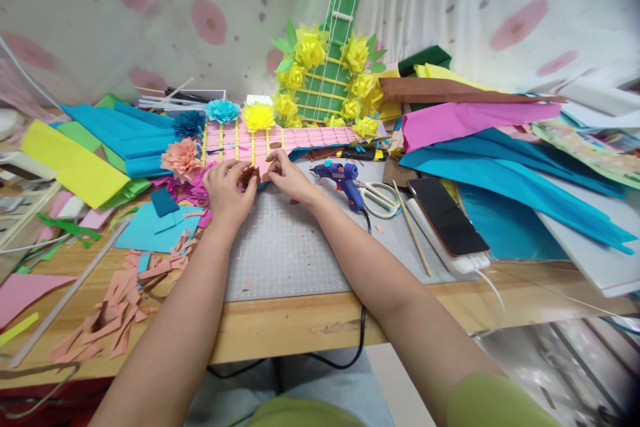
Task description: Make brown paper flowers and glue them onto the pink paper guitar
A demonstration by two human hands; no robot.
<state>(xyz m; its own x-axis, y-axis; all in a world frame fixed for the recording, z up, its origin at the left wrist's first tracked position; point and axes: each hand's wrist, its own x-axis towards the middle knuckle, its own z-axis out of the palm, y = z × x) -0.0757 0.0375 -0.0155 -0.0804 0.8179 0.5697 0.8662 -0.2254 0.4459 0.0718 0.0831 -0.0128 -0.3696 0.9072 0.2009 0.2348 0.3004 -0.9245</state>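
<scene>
A pink paper guitar (pixel 240 139) with yellow cross strips and thin strings lies on its side across the back of the cutting mat. Paper flowers sit along it: coral (pixel 183 160), dark blue (pixel 189 125), light blue (pixel 222 111), yellow (pixel 259 117) and magenta. My left hand (pixel 231 188) is closed around a small dark brown paper flower (pixel 249 178) at the guitar's near edge. Beside it, my right hand (pixel 289 177) has its fingers bent together against the pink surface. What they pinch is hidden. A brown leaf-shaped piece (pixel 275 145) lies just above those fingertips.
A blue glue gun (pixel 341 180), scissors (pixel 380 199), a wooden stick (pixel 413 229) and a phone on a power bank (pixel 447 217) lie right. Behind stands a green guitar (pixel 325 83) with yellow flowers. Coral scraps (pixel 117 300) are left; crepe paper (pixel 480 121) is right.
</scene>
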